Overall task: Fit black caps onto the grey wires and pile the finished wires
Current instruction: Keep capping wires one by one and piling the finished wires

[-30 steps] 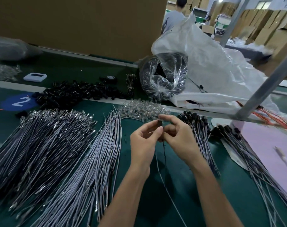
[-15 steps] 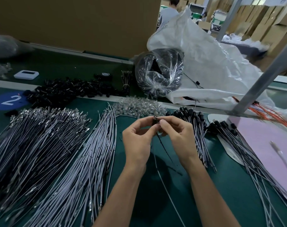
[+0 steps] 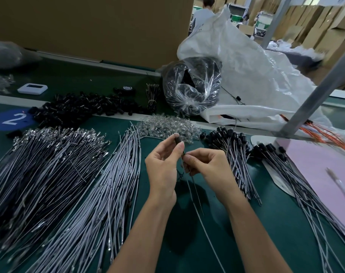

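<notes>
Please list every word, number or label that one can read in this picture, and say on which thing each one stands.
"2": white digit on the blue round marker, which lies on the green table at the far left.
White device: its screen is dark, so nothing can be read.
Black tape roll: its label is too small to read.
No other text is legible.

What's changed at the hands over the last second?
The hands have drawn apart: the left hand keeps pinching the black cap, while the right hand has slid down the wire and pinches it just below. The finished pile and loose wires lie as before.
</notes>
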A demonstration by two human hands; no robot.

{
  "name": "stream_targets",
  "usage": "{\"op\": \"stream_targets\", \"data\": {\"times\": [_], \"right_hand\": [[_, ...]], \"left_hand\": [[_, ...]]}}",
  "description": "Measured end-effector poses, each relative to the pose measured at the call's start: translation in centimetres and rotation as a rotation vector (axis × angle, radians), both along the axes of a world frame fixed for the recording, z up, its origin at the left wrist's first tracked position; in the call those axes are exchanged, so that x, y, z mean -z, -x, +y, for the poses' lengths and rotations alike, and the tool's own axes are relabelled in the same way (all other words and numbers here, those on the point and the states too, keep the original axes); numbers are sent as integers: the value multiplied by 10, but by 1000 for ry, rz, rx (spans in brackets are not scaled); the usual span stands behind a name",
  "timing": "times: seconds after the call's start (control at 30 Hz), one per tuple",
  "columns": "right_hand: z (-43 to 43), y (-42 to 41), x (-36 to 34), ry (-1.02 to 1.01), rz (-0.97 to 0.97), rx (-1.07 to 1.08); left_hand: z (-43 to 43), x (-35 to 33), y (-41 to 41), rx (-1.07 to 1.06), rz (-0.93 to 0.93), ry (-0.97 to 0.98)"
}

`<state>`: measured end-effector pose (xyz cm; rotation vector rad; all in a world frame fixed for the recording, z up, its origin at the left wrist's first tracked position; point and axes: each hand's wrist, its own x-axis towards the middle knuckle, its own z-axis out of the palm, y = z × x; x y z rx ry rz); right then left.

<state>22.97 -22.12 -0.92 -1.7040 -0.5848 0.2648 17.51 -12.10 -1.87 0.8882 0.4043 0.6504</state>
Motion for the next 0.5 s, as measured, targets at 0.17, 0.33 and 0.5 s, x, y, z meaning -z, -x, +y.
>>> {"op": "stream_targets", "data": {"times": [0.17,0.33,0.5], "right_hand": [[-1,3,0,-51,2,16],[-1,7,1,-100,-43,53],[-2,7,-1,-67,-140,66]], "left_hand": [[-1,-2,3,46,-17,57],[-3,-1,5,87,30,16],[-4,0,5,59,43,14]]}}
